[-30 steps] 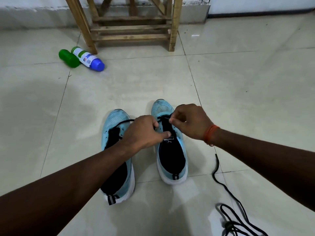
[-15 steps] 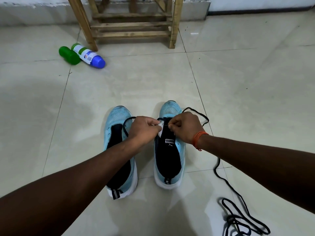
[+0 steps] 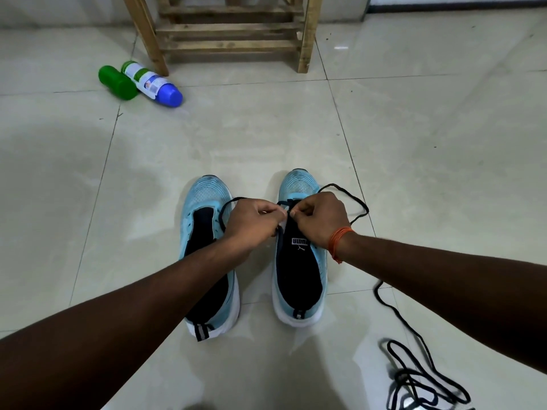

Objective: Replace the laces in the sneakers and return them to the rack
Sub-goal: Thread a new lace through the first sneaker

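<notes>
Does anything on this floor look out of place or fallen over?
Two bottles lie on their sides by the leg of the wooden rack: a green bottle beside a white bottle with a blue cap. A black lace lies tangled on the tiles, right of the right sneaker.

One word is showing clearly enough to read: PUMA, in white capitals on the dark tongue of the right sneaker, which is lying at 5 o'clock of the frame's centre. The letters are standing upside down to the camera, their tops pointing toward 6 o'clock, and a small white leaping-cat mark is sitting just at their 6 o'clock. Well away at 10 o'clock, a blue-capped bottle is carrying a white label with print and a coloured patch, all too small to read.
</notes>
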